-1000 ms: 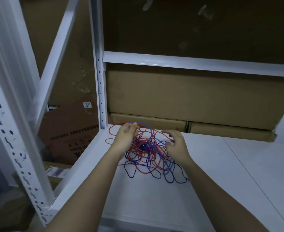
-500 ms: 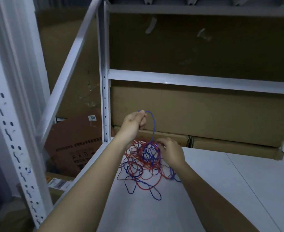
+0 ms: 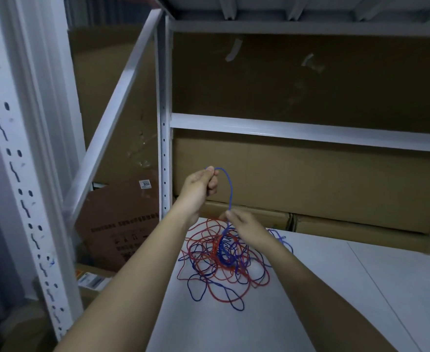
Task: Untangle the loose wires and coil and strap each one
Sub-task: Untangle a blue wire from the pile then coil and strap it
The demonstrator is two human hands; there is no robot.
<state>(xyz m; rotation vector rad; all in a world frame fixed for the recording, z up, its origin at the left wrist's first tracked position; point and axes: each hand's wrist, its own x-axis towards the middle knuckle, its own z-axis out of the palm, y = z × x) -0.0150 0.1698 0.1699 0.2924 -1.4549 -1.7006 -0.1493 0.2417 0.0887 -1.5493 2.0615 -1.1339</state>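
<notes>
Both hands pinching blue wire point(image 3: 230, 191), left hand point(image 3: 200, 189) raised higher, right hand point(image 3: 244, 226) lower

1. Blue wire point(image 3: 230, 189), plain, looped above the tangle.
2. Red wire point(image 3: 210, 240), plain, mixed with blue loops.
3. White shelf point(image 3: 335, 301) and white rack point(image 3: 163, 148), its post dotted with holes.
4. Brown boxes point(image 3: 310, 179).

Tangled wires point(image 3: 221, 260) on white shelf point(image 3: 335, 288)
</notes>
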